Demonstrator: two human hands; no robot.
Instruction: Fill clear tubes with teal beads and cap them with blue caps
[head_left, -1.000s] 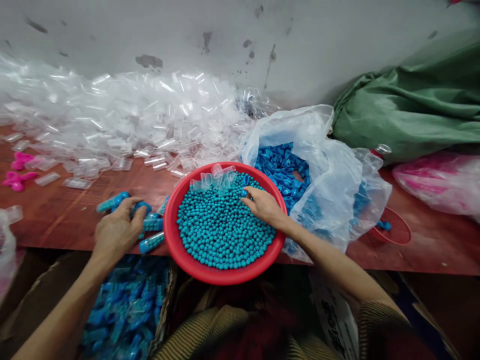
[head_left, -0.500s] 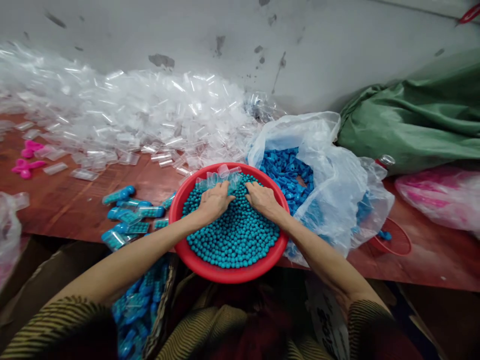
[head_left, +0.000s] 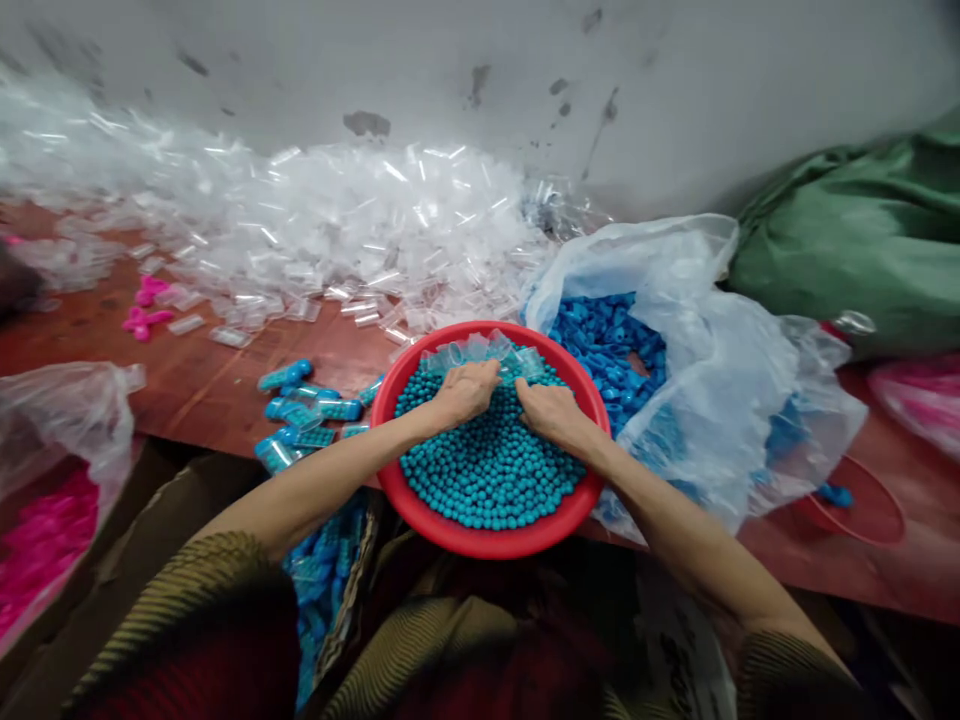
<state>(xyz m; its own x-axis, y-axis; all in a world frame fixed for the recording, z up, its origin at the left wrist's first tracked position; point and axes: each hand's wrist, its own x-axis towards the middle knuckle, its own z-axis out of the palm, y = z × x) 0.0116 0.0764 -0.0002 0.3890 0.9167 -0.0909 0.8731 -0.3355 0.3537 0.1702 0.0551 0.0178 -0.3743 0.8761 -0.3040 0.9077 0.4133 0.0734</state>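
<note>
Two hands over the blue beads

In the head view, I am seeing a red basin [head_left: 491, 545] sitting at the near edge of the red table [head_left: 202, 400], with blue beads [head_left: 487, 495] filling it. The left hand [head_left: 469, 392] is bending over the beads with its fingers curling downward. The right hand [head_left: 553, 412] is facing it from just beside, its thumb pointing toward the far rim. A narrow gap is keeping the two hands apart. The fingertips are partly hiding, so I cannot tell if either hand is clamping something.

Clear tubes [head_left: 476, 349] are resting inside the basin, along its far side, just beyond the fingers. Their long axes are not all agreeing, and blur is hiding the exact directions.

Left of the basin, blue-capped tubes [head_left: 340, 409] are lying flat on the table; the nearest to the rim are stretching roughly sideways. Right of it, a plastic bag [head_left: 739, 375] is holding blue caps [head_left: 604, 335].
</note>
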